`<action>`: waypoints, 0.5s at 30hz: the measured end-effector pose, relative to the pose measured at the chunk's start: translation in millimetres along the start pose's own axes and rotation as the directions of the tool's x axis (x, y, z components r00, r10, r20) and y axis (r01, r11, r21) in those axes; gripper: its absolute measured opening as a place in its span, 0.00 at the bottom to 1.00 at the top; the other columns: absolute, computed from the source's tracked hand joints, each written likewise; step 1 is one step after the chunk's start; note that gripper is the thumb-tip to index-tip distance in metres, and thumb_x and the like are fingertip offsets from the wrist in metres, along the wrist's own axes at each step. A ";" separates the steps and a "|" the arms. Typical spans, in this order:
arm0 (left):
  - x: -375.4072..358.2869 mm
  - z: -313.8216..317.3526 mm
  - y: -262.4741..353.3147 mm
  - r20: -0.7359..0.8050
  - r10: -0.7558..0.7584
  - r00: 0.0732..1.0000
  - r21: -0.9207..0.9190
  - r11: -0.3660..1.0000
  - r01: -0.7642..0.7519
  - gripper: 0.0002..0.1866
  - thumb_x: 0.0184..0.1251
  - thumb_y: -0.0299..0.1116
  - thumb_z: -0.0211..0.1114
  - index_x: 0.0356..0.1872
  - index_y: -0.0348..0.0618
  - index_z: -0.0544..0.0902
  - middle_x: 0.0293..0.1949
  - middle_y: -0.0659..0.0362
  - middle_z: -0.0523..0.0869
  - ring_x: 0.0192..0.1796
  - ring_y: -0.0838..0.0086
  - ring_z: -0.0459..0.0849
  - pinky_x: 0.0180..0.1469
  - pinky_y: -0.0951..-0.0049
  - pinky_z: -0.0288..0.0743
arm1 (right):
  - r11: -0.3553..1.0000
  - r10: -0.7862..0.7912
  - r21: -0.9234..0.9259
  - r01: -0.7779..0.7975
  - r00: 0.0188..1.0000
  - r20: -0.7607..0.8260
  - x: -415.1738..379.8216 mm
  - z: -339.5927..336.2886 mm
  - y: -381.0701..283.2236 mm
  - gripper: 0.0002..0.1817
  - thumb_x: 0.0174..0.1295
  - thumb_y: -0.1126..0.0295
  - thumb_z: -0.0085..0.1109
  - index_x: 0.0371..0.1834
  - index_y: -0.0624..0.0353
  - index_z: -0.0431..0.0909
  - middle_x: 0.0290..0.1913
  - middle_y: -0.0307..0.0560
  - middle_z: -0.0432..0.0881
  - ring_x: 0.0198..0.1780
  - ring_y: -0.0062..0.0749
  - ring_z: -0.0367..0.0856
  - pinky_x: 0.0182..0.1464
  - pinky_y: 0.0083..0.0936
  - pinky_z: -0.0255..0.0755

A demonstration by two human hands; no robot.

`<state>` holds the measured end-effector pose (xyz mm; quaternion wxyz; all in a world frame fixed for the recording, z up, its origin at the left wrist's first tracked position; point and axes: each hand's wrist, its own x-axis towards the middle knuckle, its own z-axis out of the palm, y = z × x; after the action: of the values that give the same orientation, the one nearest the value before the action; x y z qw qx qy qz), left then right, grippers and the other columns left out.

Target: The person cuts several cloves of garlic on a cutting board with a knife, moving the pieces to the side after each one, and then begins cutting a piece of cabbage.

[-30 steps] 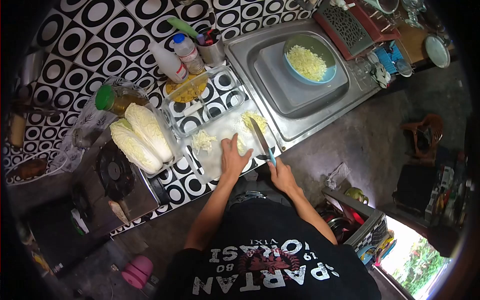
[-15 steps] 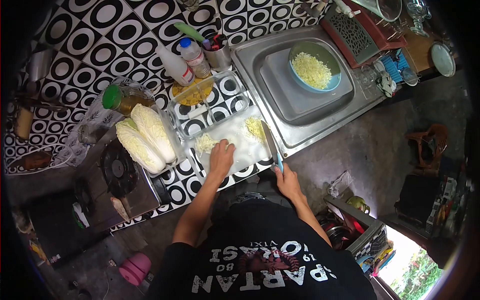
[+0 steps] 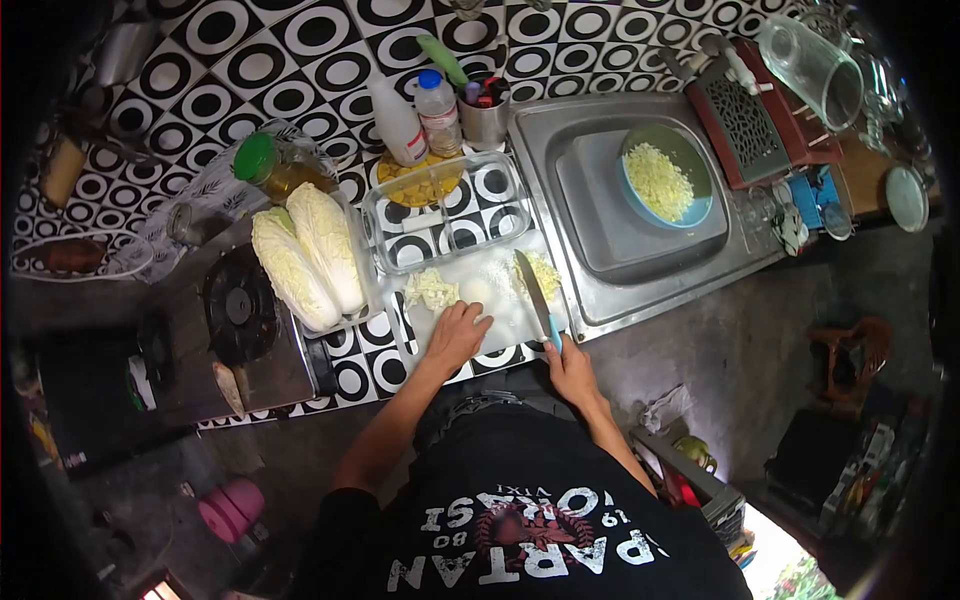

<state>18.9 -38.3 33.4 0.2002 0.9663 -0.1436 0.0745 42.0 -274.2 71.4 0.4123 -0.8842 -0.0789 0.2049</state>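
Note:
My right hand (image 3: 572,368) grips the light-blue handle of a kitchen knife (image 3: 533,285). Its blade lies along the left side of a pile of finely chopped cabbage (image 3: 545,274) on the white cutting board (image 3: 500,335). Over the board's front part is my left hand (image 3: 458,335), fingers a little bent and apart, with nothing visible in them. Just beyond its fingertips sits a small pale round piece (image 3: 478,290), perhaps cabbage core. Loose cabbage pieces (image 3: 432,289) lie at the board's left. Two whole napa cabbages (image 3: 318,255) rest in a clear container further left.
A divided clear container (image 3: 447,222) stands behind the board. To the right, a blue bowl (image 3: 712,208) of chopped cabbage sits in the steel sink (image 3: 590,265). Bottles (image 3: 438,115) and a utensil cup (image 3: 486,122) stand behind; a gas stove (image 3: 240,300) is at left.
The knife has passed from the right side of the chopped pile to its left side. My left hand has drawn back from the loose pieces toward the board's front. The camera view has shifted.

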 end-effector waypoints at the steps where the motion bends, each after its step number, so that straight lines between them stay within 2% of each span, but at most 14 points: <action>1: -2.6 6.7 -5.0 -0.005 -0.014 1.000 0.000 1.000 0.014 0.08 0.55 0.31 0.64 0.37 0.48 0.82 0.35 0.59 0.76 0.38 0.64 0.74 0.40 0.66 0.69 | 1.000 -0.006 -0.006 0.006 1.000 0.012 3.0 -0.5 0.1 0.16 0.68 0.58 0.48 0.38 0.64 0.71 0.23 0.62 0.76 0.29 0.61 0.77 0.31 0.42 0.68; 3: -9.9 11.7 -20.3 -0.109 -0.068 0.992 0.054 0.996 0.074 0.09 0.54 0.31 0.63 0.38 0.50 0.82 0.33 0.60 0.75 0.38 0.66 0.73 0.40 0.67 0.68 | 0.999 0.000 -0.046 0.002 0.998 0.056 7.8 -3.1 -2.6 0.17 0.68 0.58 0.48 0.36 0.64 0.70 0.23 0.62 0.76 0.29 0.59 0.77 0.31 0.42 0.68; 5: -17.6 7.7 -32.7 -0.128 -0.088 0.988 0.118 0.988 0.103 0.09 0.52 0.30 0.63 0.36 0.49 0.81 0.33 0.61 0.75 0.38 0.66 0.73 0.38 0.67 0.67 | 1.000 0.008 -0.026 -0.006 0.996 0.085 13.3 -9.6 -10.3 0.17 0.68 0.57 0.48 0.34 0.64 0.70 0.23 0.61 0.77 0.29 0.59 0.78 0.31 0.42 0.68; 7: -23.9 -3.1 -43.5 -0.113 -0.087 0.990 0.214 0.971 0.110 0.08 0.51 0.29 0.63 0.35 0.48 0.81 0.33 0.61 0.75 0.37 0.66 0.73 0.38 0.67 0.67 | 0.999 0.044 -0.028 -0.040 0.984 0.172 21.1 -15.0 -10.5 0.15 0.68 0.60 0.46 0.40 0.63 0.69 0.28 0.68 0.78 0.36 0.70 0.75 0.38 0.53 0.68; 8: -25.5 -8.0 -47.8 -0.102 -0.095 0.990 0.241 0.963 0.118 0.07 0.51 0.29 0.63 0.33 0.48 0.81 0.32 0.61 0.74 0.37 0.66 0.73 0.38 0.68 0.67 | 0.996 -0.016 -0.087 0.029 0.989 0.145 25.3 -10.7 1.7 0.15 0.68 0.60 0.46 0.39 0.63 0.69 0.25 0.67 0.77 0.35 0.68 0.76 0.36 0.52 0.67; 12: -20.1 -17.8 -39.2 -0.146 -0.150 0.978 0.227 0.957 0.181 0.06 0.51 0.31 0.64 0.32 0.48 0.81 0.32 0.61 0.74 0.37 0.67 0.73 0.38 0.67 0.66 | 0.996 -0.053 -0.062 0.067 0.977 0.207 41.9 -21.9 -11.9 0.15 0.68 0.60 0.46 0.37 0.64 0.69 0.22 0.66 0.76 0.31 0.67 0.76 0.34 0.51 0.67; 14: -13.0 -19.7 -23.9 -0.173 -0.078 0.982 0.165 0.980 0.107 0.05 0.51 0.33 0.65 0.30 0.48 0.81 0.33 0.61 0.75 0.37 0.67 0.73 0.39 0.67 0.66 | 0.994 -0.059 -0.074 0.078 0.970 0.234 50.6 -25.2 -16.4 0.15 0.68 0.60 0.46 0.36 0.64 0.69 0.22 0.66 0.76 0.31 0.67 0.76 0.34 0.51 0.67; 15: -11.1 -17.4 -20.6 -0.178 -0.088 0.980 0.170 0.978 0.119 0.05 0.51 0.33 0.65 0.30 0.48 0.81 0.33 0.61 0.75 0.37 0.67 0.73 0.39 0.67 0.66 | 0.993 -0.059 -0.085 0.083 0.966 0.251 55.3 -26.7 -19.8 0.15 0.68 0.60 0.46 0.36 0.64 0.69 0.22 0.66 0.76 0.31 0.67 0.76 0.34 0.51 0.67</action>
<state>13.3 -10.3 39.5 0.1275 0.9767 -0.0682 0.1585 104.0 -262.9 85.4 0.3636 -0.8668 -0.1714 0.2950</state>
